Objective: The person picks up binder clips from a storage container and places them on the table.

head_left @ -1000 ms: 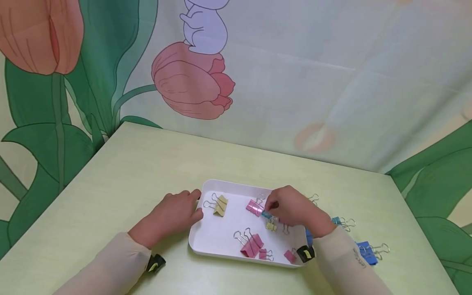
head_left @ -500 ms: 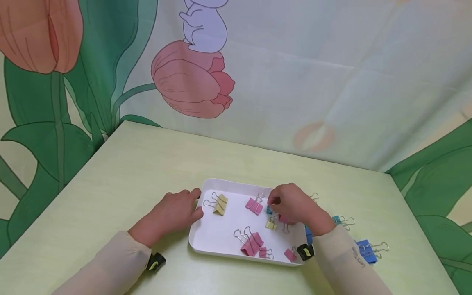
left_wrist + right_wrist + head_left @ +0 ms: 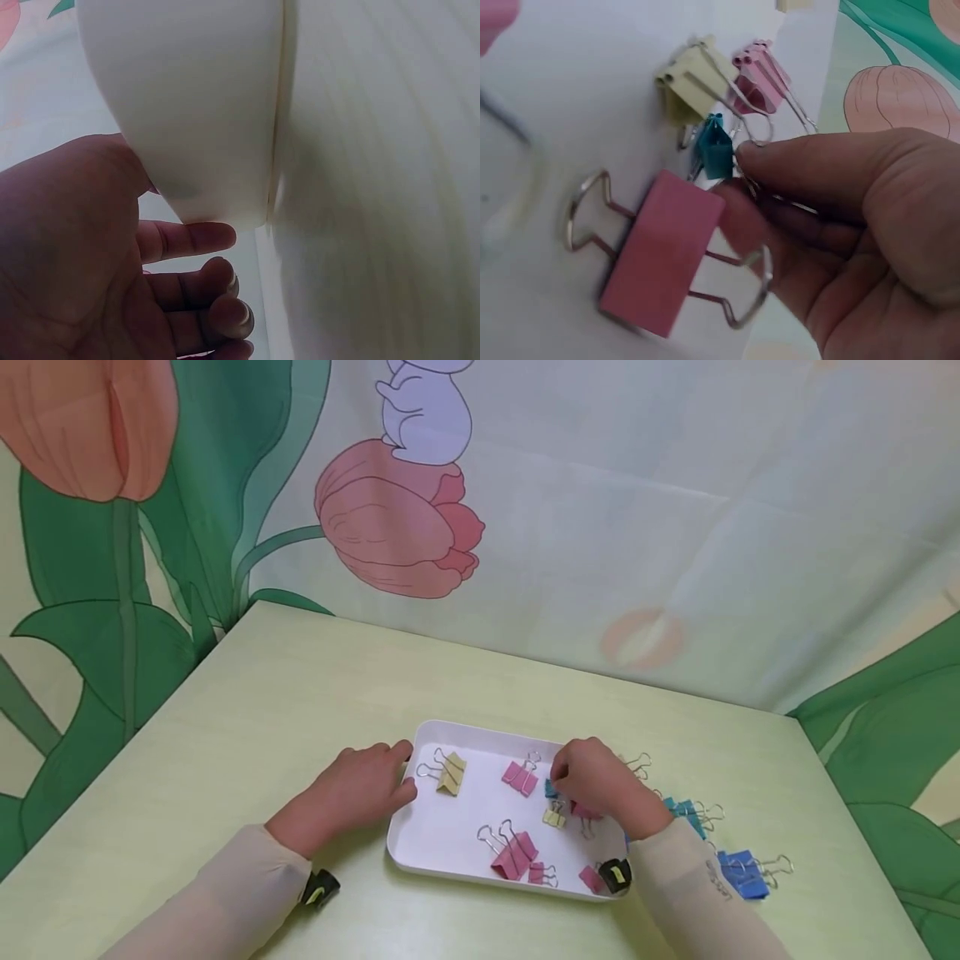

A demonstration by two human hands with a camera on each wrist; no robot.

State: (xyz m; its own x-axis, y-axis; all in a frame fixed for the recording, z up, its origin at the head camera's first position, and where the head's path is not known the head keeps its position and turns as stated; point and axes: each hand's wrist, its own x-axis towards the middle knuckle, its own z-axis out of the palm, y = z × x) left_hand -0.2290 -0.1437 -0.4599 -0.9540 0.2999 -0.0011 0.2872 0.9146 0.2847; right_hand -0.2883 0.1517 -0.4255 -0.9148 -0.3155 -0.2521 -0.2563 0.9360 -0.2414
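Observation:
My right hand is over the right part of the white tray, thumb and finger pinching a small teal binder clip by its wire end. Close by in the tray lie a small yellow binder clip, a pink one and a larger pink one, partly under the hand in the head view. At the tray's left end, my left hand holds the rim, thumb over the wall; its other fingers curl loosely at the corner.
Elsewhere in the tray are a large yellow binder clip, a large pink one and smaller pink ones. On the table right of the tray lie blue binder clips and teal ones, partly behind the right sleeve.
My right hand has shifted slightly right, and the teal binder clip with it, now apart from the pink clip on its left. The left hand has stayed on the tray.

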